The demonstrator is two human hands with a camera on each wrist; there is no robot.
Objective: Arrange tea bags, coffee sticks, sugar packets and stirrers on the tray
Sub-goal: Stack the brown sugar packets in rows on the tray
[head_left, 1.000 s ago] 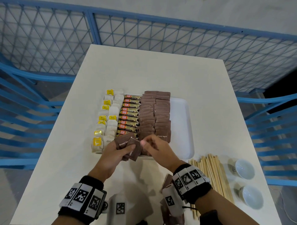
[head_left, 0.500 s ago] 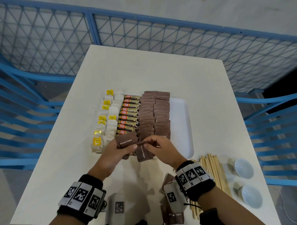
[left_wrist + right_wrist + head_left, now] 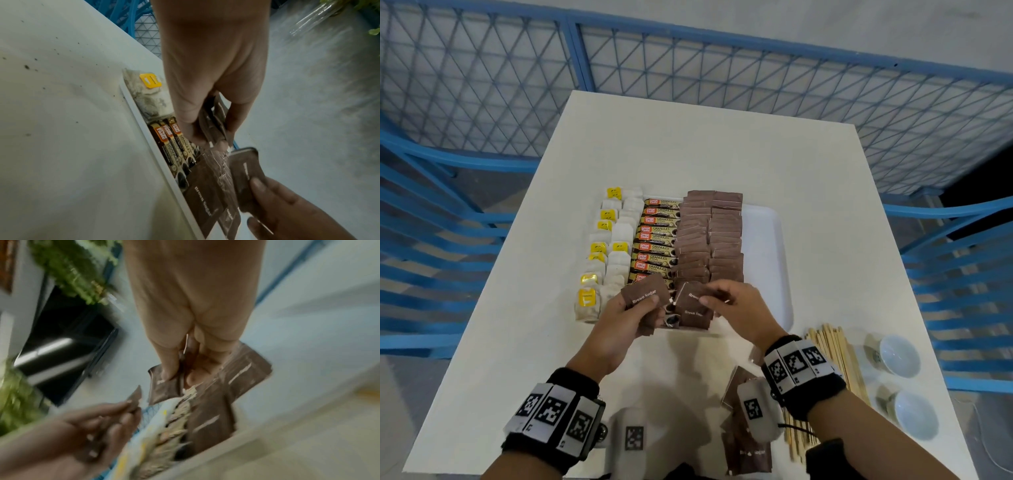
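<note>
**Sugar packets going in at the near end of the tray**

So, here's where we are: our left hand (image 3: pixel 619 318) has its fingers curled round a small stack of brown sugar packets (image 3: pixel 645 297), thumb pressed on the top one, held just above the near edge of the white tray (image 3: pixel 767 260). Our right hand (image 3: pixel 739 308) pinches a single sugar packet (image 3: pixel 693 294) between thumb and fingers, right over the near end of the sugar rows (image 3: pixel 709 236).

On the tray, from left to right, we've got tea bags (image 3: pixel 609 253) with yellow tags, a column of coffee sticks (image 3: pixel 655 240), then two columns of brown sugar packets. The right part of the tray is bare white.

Off the tray, the wooden stirrers (image 3: pixel 835 356) lie in a bundle on the table (image 3: pixel 722 150) near our right wrist, with two small white cups (image 3: pixel 899 356) just beside them. More loose sugar packets (image 3: pixel 748 448) sit on the table under our right forearm.

The right wrist view is blurry, but it does show the thumb pressing a brown packet against the fingers.
</note>
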